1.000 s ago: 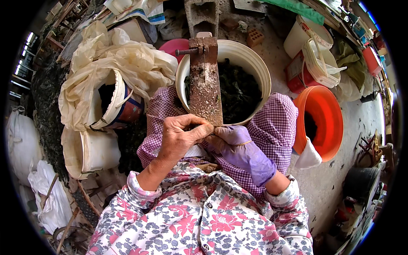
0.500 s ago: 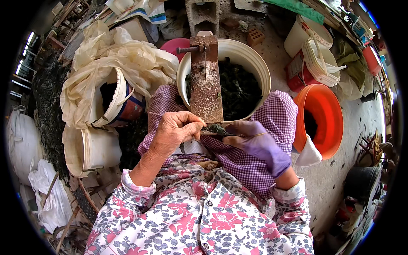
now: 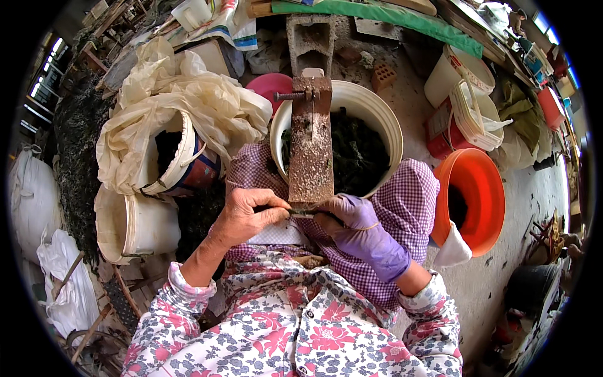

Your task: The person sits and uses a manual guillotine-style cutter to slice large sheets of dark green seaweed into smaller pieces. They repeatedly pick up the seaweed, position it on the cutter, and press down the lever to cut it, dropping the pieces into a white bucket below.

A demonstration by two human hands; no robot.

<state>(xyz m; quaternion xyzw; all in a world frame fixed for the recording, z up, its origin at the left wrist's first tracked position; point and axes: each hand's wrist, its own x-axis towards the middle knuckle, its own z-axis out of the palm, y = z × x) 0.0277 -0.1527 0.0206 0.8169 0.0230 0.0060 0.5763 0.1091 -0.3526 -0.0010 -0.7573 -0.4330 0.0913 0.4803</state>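
At the near end of a rusty, white-flecked bench piece (image 3: 311,160), both hands meet on a thin greenish strand (image 3: 303,215) stretched between their fingertips. My bare left hand (image 3: 246,215) pinches one end with thumb and forefinger. My right hand (image 3: 357,225), in a purple glove, is closed on the other end, its fingertips partly hidden. A bolt (image 3: 286,97) sticks out of the bench piece's far end. Behind and beneath it, between my knees, stands a large white bucket (image 3: 396,125) holding a wet, dark leafy mass like seaweed (image 3: 355,154).
Left of my knees are a bucket (image 3: 193,168) draped with yellowish plastic sheeting (image 3: 169,88) and a tipped white bucket (image 3: 147,226). An orange bucket (image 3: 493,201) with a white cloth (image 3: 453,246) stands right. Beyond are a pink basin (image 3: 271,88) and a hollow block (image 3: 311,41).
My right hand has come in, turned upward and closed beside the bench end. The dark clump between my hands now appears as a thin strand. My view has shifted slightly.
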